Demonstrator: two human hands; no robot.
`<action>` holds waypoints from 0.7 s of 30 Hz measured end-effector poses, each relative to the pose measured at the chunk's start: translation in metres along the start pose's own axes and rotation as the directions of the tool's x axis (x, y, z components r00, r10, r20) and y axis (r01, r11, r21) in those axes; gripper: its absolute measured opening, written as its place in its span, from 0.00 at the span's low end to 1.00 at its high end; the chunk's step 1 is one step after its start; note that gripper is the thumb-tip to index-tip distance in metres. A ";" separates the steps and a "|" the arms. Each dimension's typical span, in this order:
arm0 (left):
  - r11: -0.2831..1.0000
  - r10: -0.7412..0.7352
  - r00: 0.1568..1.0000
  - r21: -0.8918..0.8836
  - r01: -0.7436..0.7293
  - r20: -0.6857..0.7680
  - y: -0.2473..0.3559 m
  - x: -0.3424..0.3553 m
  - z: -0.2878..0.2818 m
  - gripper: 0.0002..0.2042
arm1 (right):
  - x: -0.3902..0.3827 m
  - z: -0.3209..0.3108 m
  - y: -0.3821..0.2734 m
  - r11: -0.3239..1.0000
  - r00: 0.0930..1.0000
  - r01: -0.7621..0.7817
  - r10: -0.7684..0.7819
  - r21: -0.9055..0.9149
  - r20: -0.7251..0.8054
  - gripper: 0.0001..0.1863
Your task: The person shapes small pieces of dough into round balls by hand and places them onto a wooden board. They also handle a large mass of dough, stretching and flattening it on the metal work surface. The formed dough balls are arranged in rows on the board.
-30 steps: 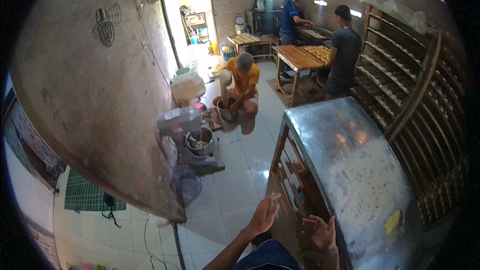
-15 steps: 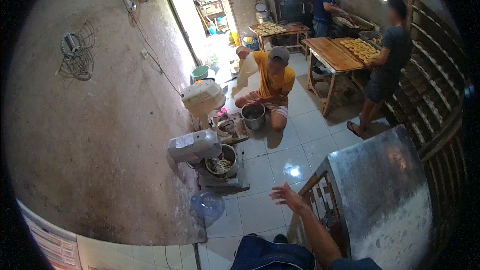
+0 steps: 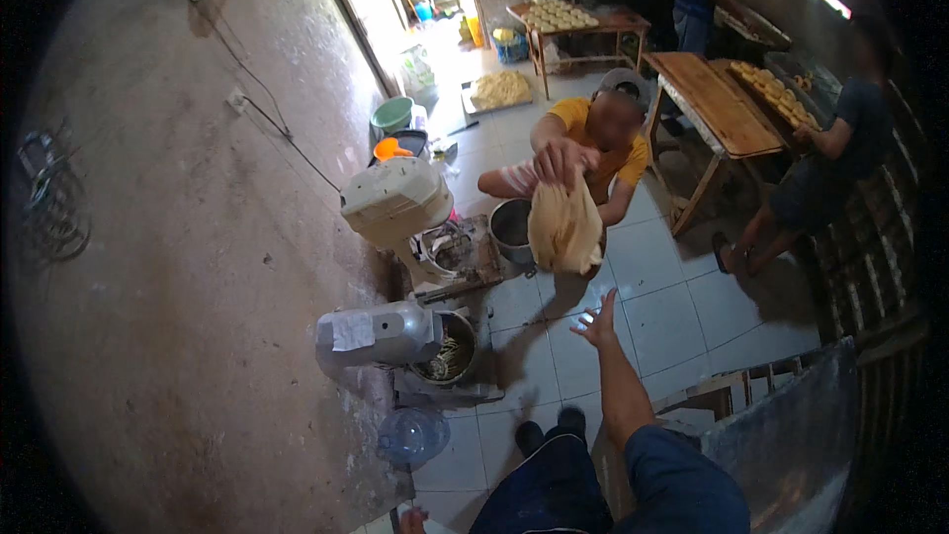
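My right hand [image 3: 598, 321] reaches forward with its fingers spread and nothing in it. Just beyond it hangs a soft pale beige mass that looks like dough [image 3: 565, 227], apart from my fingers. A co-worker in a yellow shirt [image 3: 625, 150] holds it from above in one hand, crouching before me and leaning my way. A metal pot [image 3: 511, 227] stands beside that person. Only part of my left hand [image 3: 413, 520] shows at the lower edge, near a clear plastic water jug [image 3: 413, 437]; its fingers are too small to read.
Two stand mixers, one silver [image 3: 381, 334] and one cream [image 3: 393, 200], line the left wall. A metal-topped table [image 3: 791, 445] is at my right. Farther off, two people stand by wooden tables [image 3: 717, 104] with shaped dough pieces. A dough tray [image 3: 499, 91] lies near the doorway.
The co-worker has leaned forward and brought the dough toward me. My right arm has stretched farther out. My left hand has come into view at the bottom, and the view has shifted.
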State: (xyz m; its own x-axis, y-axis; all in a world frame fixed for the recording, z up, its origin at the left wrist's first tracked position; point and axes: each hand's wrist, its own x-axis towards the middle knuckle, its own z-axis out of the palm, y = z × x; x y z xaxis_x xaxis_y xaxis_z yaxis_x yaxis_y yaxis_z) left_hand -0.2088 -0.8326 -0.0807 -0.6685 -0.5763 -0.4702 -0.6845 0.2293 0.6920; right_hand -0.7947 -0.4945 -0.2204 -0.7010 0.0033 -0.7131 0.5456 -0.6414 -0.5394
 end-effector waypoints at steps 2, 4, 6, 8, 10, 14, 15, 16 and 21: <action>0.996 0.038 0.999 0.078 -0.038 -0.003 0.001 0.050 -0.006 0.21 | 0.034 -0.013 -0.032 0.986 0.947 -0.127 0.087 0.112 0.310 0.62; 0.999 0.025 0.999 0.035 -0.026 0.026 0.029 0.093 0.009 0.24 | 0.059 -0.015 -0.065 0.941 0.867 -0.165 -0.005 0.296 0.499 0.59; 0.989 -0.101 0.994 -0.108 0.104 0.033 0.069 0.091 0.020 0.26 | 0.045 -0.015 -0.056 0.821 0.812 -0.202 -0.164 0.535 0.559 0.54; 0.913 -0.188 0.979 -0.354 0.202 0.073 0.076 0.102 0.059 0.27 | 0.024 -0.036 -0.058 0.846 0.736 -0.348 -0.021 0.405 0.677 0.45; 0.830 -0.287 0.947 -0.456 0.321 0.145 0.095 0.121 0.100 0.27 | 0.025 -0.073 -0.052 0.887 0.759 -0.409 0.201 0.213 0.620 0.42; 0.810 -0.255 0.926 -0.463 0.361 0.277 0.213 0.179 0.194 0.25 | 0.075 -0.142 -0.020 0.901 0.919 -0.359 0.388 -0.244 0.078 0.31; 0.819 -0.248 0.928 -0.451 0.354 0.279 0.238 0.189 0.198 0.23 | 0.076 -0.133 -0.015 0.853 0.889 -0.411 0.452 -0.321 0.064 0.32; 0.824 -0.238 0.926 -0.443 0.352 0.294 0.254 0.200 0.206 0.22 | 0.074 -0.123 -0.018 0.807 0.856 -0.445 0.511 -0.387 0.081 0.33; 0.832 -0.264 0.940 -0.442 0.335 0.215 0.267 0.248 0.233 0.24 | 0.018 -0.073 -0.034 0.660 0.605 -0.497 0.729 -0.564 0.320 0.37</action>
State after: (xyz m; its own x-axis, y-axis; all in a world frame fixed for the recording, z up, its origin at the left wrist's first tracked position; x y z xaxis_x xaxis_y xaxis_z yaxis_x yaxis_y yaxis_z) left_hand -0.6255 -0.7314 -0.1398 -0.5105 -0.4333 -0.7427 -0.6649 -0.3488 0.6605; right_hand -0.7927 -0.4173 -0.2479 -0.1730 -0.7110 -0.6816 0.9673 0.0077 -0.2536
